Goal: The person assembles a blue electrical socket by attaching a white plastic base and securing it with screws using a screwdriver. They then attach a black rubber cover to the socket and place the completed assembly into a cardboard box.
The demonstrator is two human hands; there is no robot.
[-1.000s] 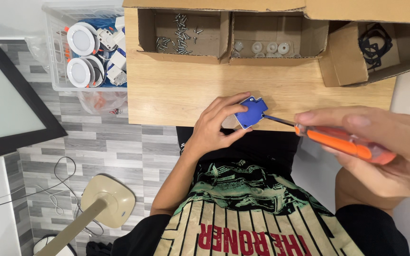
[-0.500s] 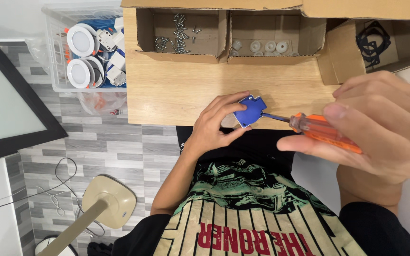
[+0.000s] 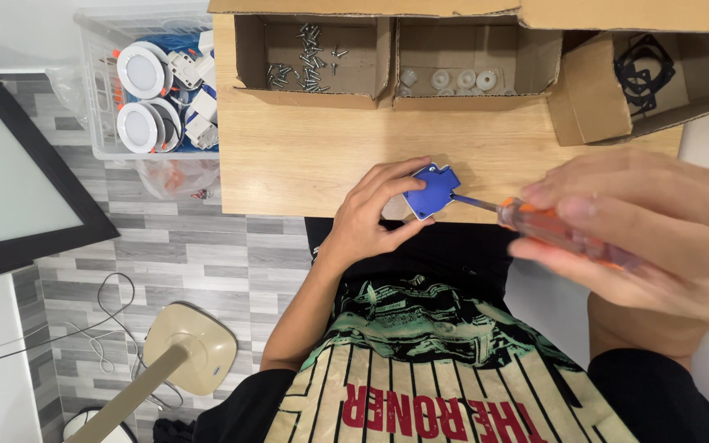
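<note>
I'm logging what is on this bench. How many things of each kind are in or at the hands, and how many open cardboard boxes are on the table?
Blue plastic part, held by the left hand: 1
Orange-handled screwdriver, in the right hand: 1
Open cardboard boxes: 3, with screws, white pieces and black rings
Total: 5

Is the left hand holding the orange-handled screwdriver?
No: the screwdriver is in the right hand, while the left hand holds the small blue part at the wooden table edge.
</note>
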